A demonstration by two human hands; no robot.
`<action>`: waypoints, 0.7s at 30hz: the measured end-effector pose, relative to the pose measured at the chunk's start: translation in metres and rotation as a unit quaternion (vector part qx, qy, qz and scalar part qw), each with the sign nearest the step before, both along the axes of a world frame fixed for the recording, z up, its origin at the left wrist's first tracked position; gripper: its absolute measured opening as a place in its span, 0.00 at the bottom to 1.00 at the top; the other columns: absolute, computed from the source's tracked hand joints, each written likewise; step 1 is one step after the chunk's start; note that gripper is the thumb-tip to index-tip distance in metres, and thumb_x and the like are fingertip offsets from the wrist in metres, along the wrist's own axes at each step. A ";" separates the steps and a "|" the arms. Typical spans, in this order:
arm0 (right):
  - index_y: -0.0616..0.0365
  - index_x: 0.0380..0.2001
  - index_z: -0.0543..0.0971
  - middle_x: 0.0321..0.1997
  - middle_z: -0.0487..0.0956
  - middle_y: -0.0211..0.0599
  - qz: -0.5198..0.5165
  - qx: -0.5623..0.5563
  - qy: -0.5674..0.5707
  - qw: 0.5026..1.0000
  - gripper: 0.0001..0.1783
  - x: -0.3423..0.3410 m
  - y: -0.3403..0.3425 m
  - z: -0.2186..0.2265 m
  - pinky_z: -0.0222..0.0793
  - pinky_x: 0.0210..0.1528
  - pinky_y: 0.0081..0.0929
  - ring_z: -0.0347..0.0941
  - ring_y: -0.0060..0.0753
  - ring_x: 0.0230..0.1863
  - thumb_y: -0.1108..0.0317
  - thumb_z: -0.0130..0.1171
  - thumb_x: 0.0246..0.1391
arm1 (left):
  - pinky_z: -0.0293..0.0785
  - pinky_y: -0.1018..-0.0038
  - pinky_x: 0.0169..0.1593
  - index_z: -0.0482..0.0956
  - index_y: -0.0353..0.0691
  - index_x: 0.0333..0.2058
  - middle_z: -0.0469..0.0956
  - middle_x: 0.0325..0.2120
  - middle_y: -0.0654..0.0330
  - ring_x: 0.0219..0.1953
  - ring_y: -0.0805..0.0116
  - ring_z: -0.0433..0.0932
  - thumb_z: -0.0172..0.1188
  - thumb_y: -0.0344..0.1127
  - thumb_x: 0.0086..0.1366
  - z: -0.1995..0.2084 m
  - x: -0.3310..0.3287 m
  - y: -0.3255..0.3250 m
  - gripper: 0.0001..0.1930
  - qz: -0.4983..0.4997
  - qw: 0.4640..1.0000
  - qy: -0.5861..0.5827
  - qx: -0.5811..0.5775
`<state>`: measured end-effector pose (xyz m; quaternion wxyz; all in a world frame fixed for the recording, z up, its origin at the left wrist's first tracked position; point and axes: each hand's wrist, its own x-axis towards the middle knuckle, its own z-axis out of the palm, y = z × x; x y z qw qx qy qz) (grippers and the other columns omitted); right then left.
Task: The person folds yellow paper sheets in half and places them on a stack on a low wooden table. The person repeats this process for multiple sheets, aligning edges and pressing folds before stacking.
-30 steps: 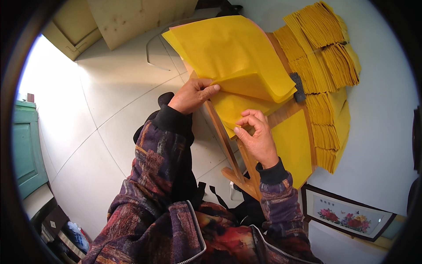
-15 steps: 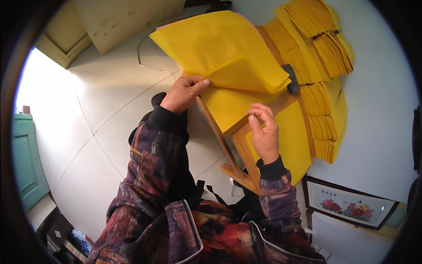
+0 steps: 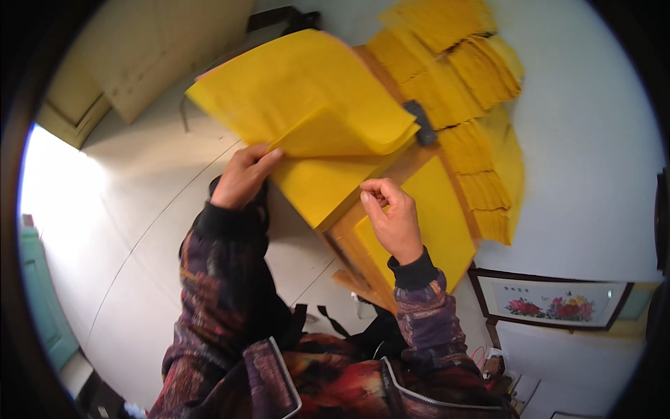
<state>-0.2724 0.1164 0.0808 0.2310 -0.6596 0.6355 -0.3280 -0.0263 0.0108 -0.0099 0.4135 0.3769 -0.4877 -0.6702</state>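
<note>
My left hand pinches the near edge of lifted yellow paper sheets between thumb and fingers. These sheets curl up and fold back over a thick stack of yellow paper on a wooden table. My right hand hovers by the stack's near right edge, its fingers curled in and the thumb tip close to the index tip. Whether anything thin lies between them is too small to see. Under and beside that hand is another flat pile of yellow sheets.
A dark grey block sits at the stack's right end. Beyond it, several folded yellow paper bundles are piled against the white wall. A framed flower picture is at the right. Pale tiles cover the floor at left.
The whole view has shifted, so table and papers appear farther left. My right hand's fingers have drawn together from a looser spread. My left hand still grips the lifted sheets.
</note>
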 end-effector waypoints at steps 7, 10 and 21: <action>0.61 0.55 0.70 0.59 0.70 0.44 -0.183 0.043 0.336 0.923 0.24 -0.135 -0.076 -0.019 0.59 0.61 0.44 0.62 0.53 0.60 0.68 0.56 0.55 | 0.61 0.82 0.33 0.79 0.31 0.36 0.71 0.25 0.73 0.28 0.83 0.64 0.56 0.40 0.68 0.003 0.000 -0.001 0.14 -0.006 1.000 -0.016 -0.006; 0.59 0.58 0.69 0.62 0.67 0.39 -0.175 0.041 0.389 0.904 0.25 -0.157 -0.101 -0.035 0.56 0.63 0.49 0.60 0.53 0.62 0.69 0.55 0.56 | 0.63 0.81 0.34 0.79 0.30 0.35 0.72 0.25 0.72 0.29 0.82 0.65 0.56 0.39 0.68 0.004 0.000 -0.001 0.14 -0.001 1.000 -0.002 -0.008; 0.62 0.32 0.76 0.39 0.78 0.45 -0.056 0.023 0.244 0.968 0.08 -0.103 -0.069 -0.003 0.69 0.43 0.42 0.74 0.51 0.39 0.69 0.58 0.53 | 0.69 0.79 0.43 0.79 0.27 0.42 0.79 0.32 0.64 0.36 0.77 0.73 0.55 0.41 0.69 0.009 -0.003 0.003 0.18 0.005 0.999 0.011 0.035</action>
